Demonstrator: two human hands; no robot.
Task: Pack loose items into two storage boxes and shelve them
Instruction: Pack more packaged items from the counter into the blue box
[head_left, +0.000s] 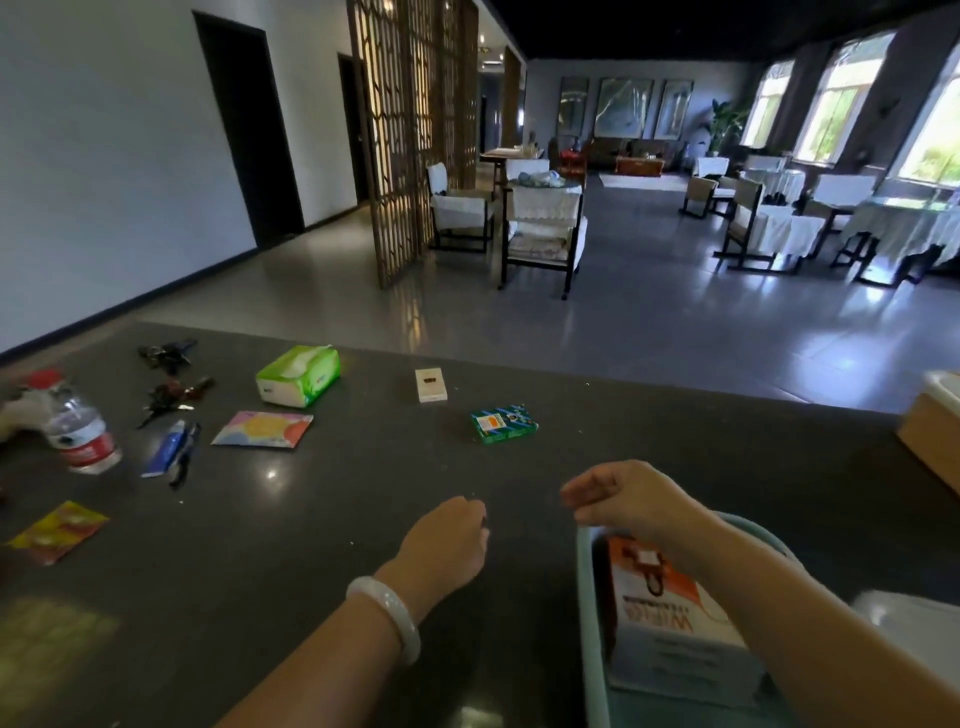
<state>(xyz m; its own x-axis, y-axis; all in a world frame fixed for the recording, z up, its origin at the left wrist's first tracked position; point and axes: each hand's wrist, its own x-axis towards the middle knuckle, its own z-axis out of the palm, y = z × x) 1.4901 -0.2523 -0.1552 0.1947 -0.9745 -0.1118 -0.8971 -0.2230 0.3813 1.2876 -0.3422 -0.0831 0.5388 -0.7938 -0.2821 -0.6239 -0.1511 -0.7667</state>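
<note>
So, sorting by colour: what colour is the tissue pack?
Green and white tissue pack, seen in the head view.

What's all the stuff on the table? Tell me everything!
water bottle: 1, clear with red cap, far left
keys: 2 bunches, dark, back left
tissue pack: 1, green, back middle
flat packets: 2, colourful, left
tube: 1, blue, left
white box: 1, middle
green box: 1, middle
basket: 1, pale blue, near right
orange box: 1, inside basket
left hand: curled, empty
right hand: above basket
</note>
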